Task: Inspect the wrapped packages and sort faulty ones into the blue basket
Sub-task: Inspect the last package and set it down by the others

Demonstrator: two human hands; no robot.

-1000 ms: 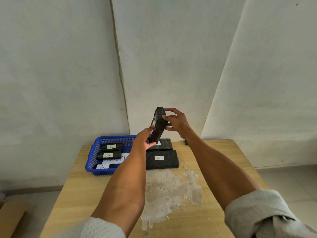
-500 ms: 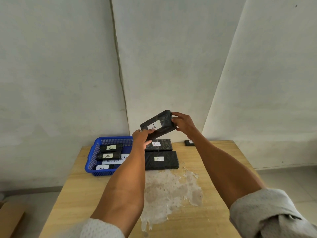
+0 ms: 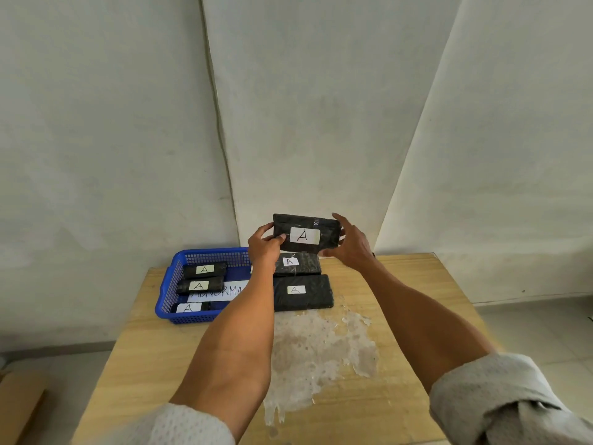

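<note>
A black wrapped package [image 3: 327,233] with a white "A" label is held up above the table's far side, its label facing me. My left hand [image 3: 263,248] grips its left end and my right hand [image 3: 351,244] holds its right end. Two more black packages lie on the table below it, a small one [image 3: 305,264] and a larger one [image 3: 316,292]. The blue basket [image 3: 167,293] stands at the far left and holds three labelled packages [image 3: 192,270] over a paper sign.
The wooden table [image 3: 401,316] has a large pale, peeled patch [image 3: 314,348] in the middle. White walls rise close behind the table. A brown cardboard piece [image 3: 19,403] lies on the floor at the lower left.
The held package has been turned from edge-on to flat, so its "A" label now faces me. Both hands have shifted to its two ends.
</note>
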